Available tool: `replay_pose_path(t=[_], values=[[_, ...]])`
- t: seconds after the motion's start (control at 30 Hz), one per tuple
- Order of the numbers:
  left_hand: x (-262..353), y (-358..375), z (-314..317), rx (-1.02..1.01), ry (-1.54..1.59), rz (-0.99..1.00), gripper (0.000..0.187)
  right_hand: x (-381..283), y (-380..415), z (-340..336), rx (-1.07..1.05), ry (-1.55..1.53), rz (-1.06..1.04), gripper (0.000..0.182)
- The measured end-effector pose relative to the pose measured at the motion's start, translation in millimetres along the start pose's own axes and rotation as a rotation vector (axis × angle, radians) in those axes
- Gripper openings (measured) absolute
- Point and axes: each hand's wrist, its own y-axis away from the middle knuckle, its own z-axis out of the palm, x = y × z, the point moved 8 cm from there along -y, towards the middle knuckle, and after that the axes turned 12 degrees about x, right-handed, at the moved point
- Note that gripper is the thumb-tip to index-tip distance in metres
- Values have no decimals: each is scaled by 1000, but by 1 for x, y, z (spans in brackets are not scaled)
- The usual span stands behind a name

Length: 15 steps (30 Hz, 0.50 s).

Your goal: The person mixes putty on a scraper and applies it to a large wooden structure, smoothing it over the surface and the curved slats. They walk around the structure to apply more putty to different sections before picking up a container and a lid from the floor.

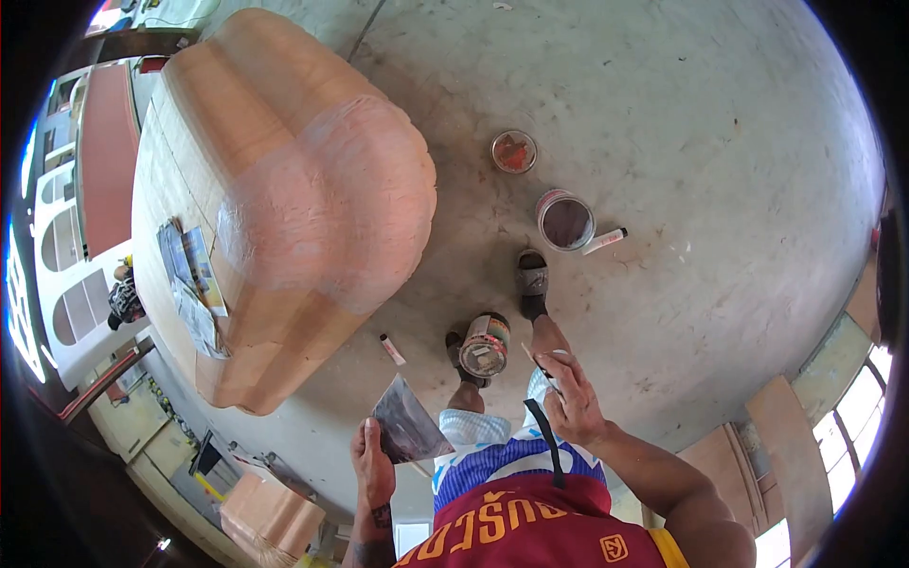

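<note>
My left hand (375,462) grips a flat square board (410,422) by its edge; the board's face is smeared grey and dark. My right hand (570,398) is closed around a thin tool (546,371), whose tip points up and left. Beside my left foot is a can (485,346) with a labelled side. Farther ahead on the floor stands an open can (566,221) of dark contents, with a white tube (606,240) next to it. A round lid (513,151) with reddish residue lies beyond. Another small tube (392,349) lies left of the labelled can.
A large curved wooden form (284,312) with a pinkish coated patch (322,204) fills the left side. Newspaper sheets (194,284) lie on it. Behind it, a person (124,298) is partly visible. Wooden panels (791,454) lean at the lower right.
</note>
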Motion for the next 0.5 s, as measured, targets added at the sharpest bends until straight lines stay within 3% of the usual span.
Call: replay_pose_path(t=[0.5], values=[[-12, 18, 9, 19, -130, 81, 31, 15, 3, -26, 51, -21, -13, 59]])
